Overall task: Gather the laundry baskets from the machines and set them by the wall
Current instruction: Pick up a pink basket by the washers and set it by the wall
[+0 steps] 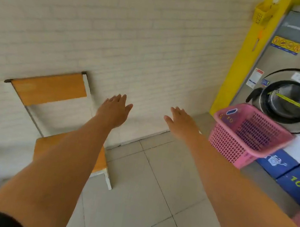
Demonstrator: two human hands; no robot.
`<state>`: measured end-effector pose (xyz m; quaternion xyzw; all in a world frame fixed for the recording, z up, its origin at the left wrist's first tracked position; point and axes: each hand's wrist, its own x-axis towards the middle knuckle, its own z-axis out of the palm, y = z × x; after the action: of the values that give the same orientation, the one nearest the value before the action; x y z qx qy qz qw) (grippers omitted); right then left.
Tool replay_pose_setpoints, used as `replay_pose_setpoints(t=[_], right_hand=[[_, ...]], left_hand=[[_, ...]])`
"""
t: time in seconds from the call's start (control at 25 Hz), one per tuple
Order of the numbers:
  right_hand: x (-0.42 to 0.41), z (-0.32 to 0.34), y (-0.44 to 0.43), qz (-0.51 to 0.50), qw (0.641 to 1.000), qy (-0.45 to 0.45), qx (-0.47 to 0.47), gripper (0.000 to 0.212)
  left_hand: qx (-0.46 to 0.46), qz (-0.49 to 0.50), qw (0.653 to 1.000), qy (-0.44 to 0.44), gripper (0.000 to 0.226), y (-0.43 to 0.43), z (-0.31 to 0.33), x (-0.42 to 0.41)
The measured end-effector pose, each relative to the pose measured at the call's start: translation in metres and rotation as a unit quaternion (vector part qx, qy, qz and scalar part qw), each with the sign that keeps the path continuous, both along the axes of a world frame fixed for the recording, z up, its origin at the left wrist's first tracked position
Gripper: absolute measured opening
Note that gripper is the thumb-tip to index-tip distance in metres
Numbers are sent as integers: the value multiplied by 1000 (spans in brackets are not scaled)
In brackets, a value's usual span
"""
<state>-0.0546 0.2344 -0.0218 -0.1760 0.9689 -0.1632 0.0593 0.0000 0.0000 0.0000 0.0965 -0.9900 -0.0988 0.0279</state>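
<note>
Laundry basket (249, 134), pink perforated plastic, sits at about 3 o'clock from the hands, tilted, directly in front of the round door of the washing machine (291, 99); whether it rests on the floor or leans on the machine is unclear. Appears empty. Judged light, fairly stiff, slightly flexible at the walls; the smooth rolled rim is the best hold, one hand on each long side. A second pink object shows at the right edge, around 4 o'clock, too cropped to identify. Left hand (114, 110) and right hand (181, 121) both reach forward, palms down, fingers spread, holding nothing. Chair (51, 89) stands against the white brick wall (118, 31) at 10 o'clock.
</note>
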Motion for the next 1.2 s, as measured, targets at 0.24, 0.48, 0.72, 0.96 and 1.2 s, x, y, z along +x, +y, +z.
replay_pose_setpoints(t=[0.24, 0.48, 0.72, 0.96, 1.2], right_hand=[[-24, -58, 97, -81, 996, -34, -7, 55], [-60, -99, 198, -161, 985, -56, -24, 54], [-101, -133, 272, -264, 960, -76, -60, 47], [-162, -171, 321, -378, 918, -92, -76, 44], [-228, -195, 349, -504, 854, -90, -91, 38]], left_hand=[[21, -65, 996, -66, 61, 87, -53, -52], [49, -104, 988, -99, 58, 185, -93, -119], [54, -177, 971, -149, 59, 263, -137, -194], [59, -237, 953, -180, 59, 318, -185, -312], [50, -286, 939, -185, 57, 361, -208, -423]])
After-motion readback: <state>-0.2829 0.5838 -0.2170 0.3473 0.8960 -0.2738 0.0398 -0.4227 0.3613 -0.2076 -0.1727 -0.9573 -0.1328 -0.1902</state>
